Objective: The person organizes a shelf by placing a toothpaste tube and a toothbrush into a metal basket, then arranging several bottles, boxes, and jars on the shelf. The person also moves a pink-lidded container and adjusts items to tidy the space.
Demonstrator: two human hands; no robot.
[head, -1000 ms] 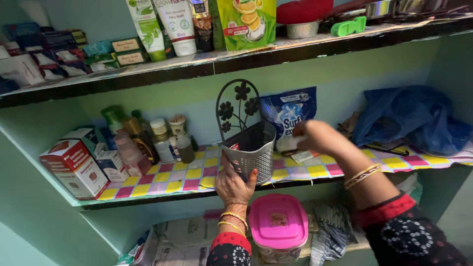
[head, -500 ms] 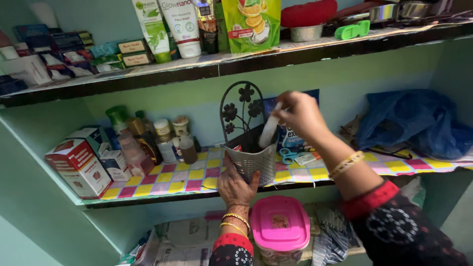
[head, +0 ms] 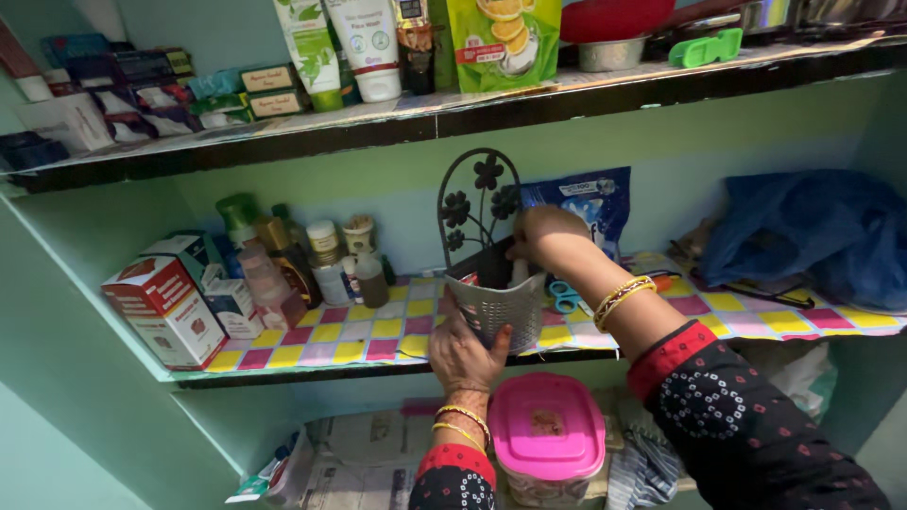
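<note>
Left hand (head: 463,357) grips the grey basket (head: 498,307) from below while the right hand (head: 539,236), fingers pinched on something pale, dips inside, so I'd keep that basket steady.

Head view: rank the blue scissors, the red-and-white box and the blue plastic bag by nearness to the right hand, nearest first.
1. Blue scissors: on the checked shelf liner, just below and right of the right hand, which is at the basket.
2. Blue plastic bag: far right of the same shelf.
3. Red-and-white box: far left end.
</note>
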